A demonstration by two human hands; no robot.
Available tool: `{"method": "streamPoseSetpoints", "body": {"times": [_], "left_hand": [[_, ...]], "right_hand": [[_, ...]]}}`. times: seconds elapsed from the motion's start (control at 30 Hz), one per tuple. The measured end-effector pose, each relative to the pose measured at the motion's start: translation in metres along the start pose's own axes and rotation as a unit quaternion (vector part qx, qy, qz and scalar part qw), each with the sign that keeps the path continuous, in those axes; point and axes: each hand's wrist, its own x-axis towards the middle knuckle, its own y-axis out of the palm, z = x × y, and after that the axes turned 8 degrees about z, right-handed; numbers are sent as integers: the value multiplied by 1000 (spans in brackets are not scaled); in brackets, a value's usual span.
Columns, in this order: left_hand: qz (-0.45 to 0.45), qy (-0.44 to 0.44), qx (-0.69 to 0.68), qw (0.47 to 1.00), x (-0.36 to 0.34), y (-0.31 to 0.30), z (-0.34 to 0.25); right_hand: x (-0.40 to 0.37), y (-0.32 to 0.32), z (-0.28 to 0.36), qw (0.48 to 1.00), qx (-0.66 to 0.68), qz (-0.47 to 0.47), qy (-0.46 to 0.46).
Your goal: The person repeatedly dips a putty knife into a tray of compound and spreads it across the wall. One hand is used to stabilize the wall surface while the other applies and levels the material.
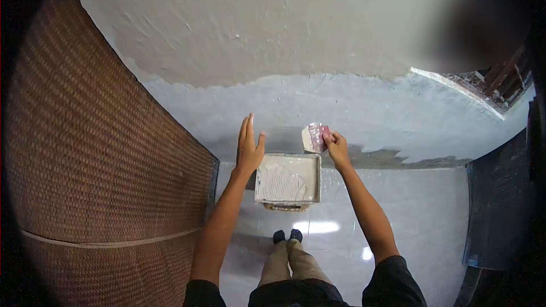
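Note:
My right hand (pixel 336 146) pinches a reddish scraper (pixel 315 137) with whitish paste smeared over it, held just above the back right corner of a tray. The rectangular tray (pixel 318 187) holds pale, ridged paste (pixel 284 179) and rests on a stool-like support (pixel 286 207). Near the tray's back left corner, my left hand (pixel 248 146) is raised with its fingers stretched out and nothing in it. Beyond both hands stands a wall, its upper part coated in beige plaster (pixel 244 28) and its lower band bluish white (pixel 273 99).
A woven brown mat (pixel 102 153) rises along the left side. On the right are a dark panel (pixel 497 204) and an opening with a pale frame (pixel 463 90). My feet (pixel 287 235) stand on glossy tiles (pixel 415 210). A dark blur covers the upper right.

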Motion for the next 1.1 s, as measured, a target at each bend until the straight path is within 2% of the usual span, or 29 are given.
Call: {"method": "streamPoseSetpoints", "body": {"times": [0.07, 0.13, 0.2, 0.3, 0.33, 0.37, 0.47, 0.6, 0.67, 0.73, 0.8, 0.83, 0.97, 1.07, 1.1], "left_hand": [[31, -50, 4, 998, -18, 21, 16], [46, -78, -4, 996, -38, 38, 35], [60, -105, -15, 993, -61, 56, 55], [74, -143, -22, 987, -100, 81, 83], [88, -173, -25, 981, -113, 86, 90], [101, -204, -29, 973, -127, 92, 98], [110, -227, -23, 967, -163, 109, 130], [142, -260, -12, 955, -202, 136, 168], [142, -269, -15, 952, -220, 146, 181], [148, -262, -19, 953, -242, 159, 201], [154, -254, -26, 955, -259, 169, 214], [161, -276, -32, 947, -264, 173, 217], [195, -322, -30, 926, -281, 180, 223], [201, -321, -43, 925, -285, 178, 225], [201, -321, -44, 925, -285, 177, 225]], "right_hand": [[-7, -2, -37, 1000, -2, 8, -7], [-14, -2, -74, 1000, 8, 16, 25], [-26, -3, -111, 993, -113, 39, 18], [-34, -2, -182, 986, -159, 48, 22], [-41, 5, -174, 981, -186, 51, 20], [-50, 8, -164, 965, -248, 62, 60], [-58, 13, -220, 945, -312, 83, 51], [-72, 23, -256, 927, -367, 76, 25], [-77, 30, -267, 874, -473, 92, 67], [-86, 39, -283, 855, -505, 90, 71], [-94, 46, -295, 844, -529, 76, -51], [-103, 51, -294, 809, -580, 93, -12], [-129, 66, -299, 810, -570, 127, -54], [-141, 65, -300, 818, -548, 155, -81], [-142, 64, -297, 801, -568, 175, -74]]}}
